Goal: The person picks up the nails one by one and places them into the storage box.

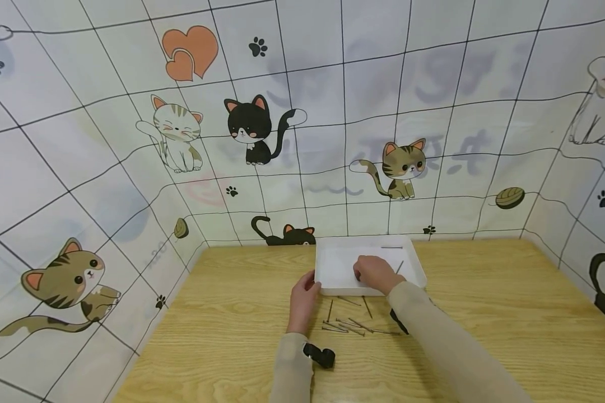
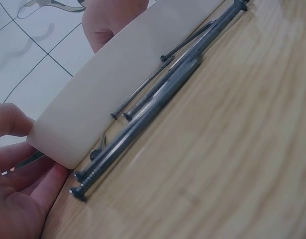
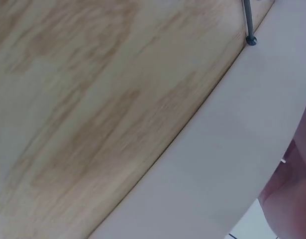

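A shallow white tray [image 1: 333, 290] stands on the table near the back wall. My left hand [image 1: 304, 302] grips its front left corner, thumb at the rim and fingers below, as the left wrist view shows. Over the tray floor, my right hand [image 1: 375, 273] is curled with knuckles up; a thin bright sliver like a nail end [image 3: 283, 161] shows at its fingers, most of it hidden. Two nails lie in the tray, one at the back [image 1: 392, 247] and another nail [image 1: 399, 267] beside the right wrist. Several steel nails [image 2: 138, 132] lie on the wood before the tray.
The wooden table [image 1: 222, 336] is backed by a wall covering [image 1: 312, 157] with cat drawings and grid lines. Loose nails, such as one single nail [image 1: 331, 310], lie between the forearms. Black wrist cameras [image 1: 320, 356] sit on both sleeves.
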Motion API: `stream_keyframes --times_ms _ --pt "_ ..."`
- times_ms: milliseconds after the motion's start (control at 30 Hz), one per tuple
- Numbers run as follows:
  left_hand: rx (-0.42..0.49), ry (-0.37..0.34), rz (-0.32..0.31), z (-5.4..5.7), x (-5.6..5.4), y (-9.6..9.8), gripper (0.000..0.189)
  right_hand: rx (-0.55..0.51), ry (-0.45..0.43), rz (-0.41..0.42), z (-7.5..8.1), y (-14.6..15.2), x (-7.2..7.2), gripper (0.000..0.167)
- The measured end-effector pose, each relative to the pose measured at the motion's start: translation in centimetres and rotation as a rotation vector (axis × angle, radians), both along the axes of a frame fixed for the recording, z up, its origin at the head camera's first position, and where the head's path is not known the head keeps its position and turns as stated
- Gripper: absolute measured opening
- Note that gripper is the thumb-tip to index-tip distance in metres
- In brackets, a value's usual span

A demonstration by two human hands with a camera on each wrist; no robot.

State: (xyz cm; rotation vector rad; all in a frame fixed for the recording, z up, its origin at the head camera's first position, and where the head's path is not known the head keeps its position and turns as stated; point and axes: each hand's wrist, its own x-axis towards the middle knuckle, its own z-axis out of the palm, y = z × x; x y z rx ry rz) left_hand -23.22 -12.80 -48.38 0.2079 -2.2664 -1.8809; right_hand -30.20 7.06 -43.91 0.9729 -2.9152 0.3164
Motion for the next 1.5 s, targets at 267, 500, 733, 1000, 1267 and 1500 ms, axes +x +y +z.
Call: stream_keyframes --times_ms 267,500,733,1000,1267,1500 --pt "0.001 -0.004 -0.001 0.3 0.0 0.0 0.041 0.056 -0.025 -0.001 0.4 0.2 0.1 0.015" --pt "0.007 -0.013 0.001 0.3 0.2 0.1 0.04 0.14 -0.078 0.002 0.5 0.1 0.2 0.007" --pt "0.002 -0.021 0.006 0.2 0.4 0.2 0.04 0.141 -0.071 -0.019 0.4 0.4 0.5 0.004" --pt "0.015 -0.018 -0.007 0.1 0.0 0.1 0.041 0.105 -0.086 -0.029 0.5 1.2 0.3 0.006" --pt "0.001 -0.021 -0.001 0.0 -0.1 0.1 0.041 0.09 -0.081 -0.044 0.9 2.1 0.6 0.009" --pt "-0.005 -0.026 -0.001 -0.1 -0.1 0.2 0.041 0.093 -0.092 -0.061 1.2 2.9 1.0 0.014"
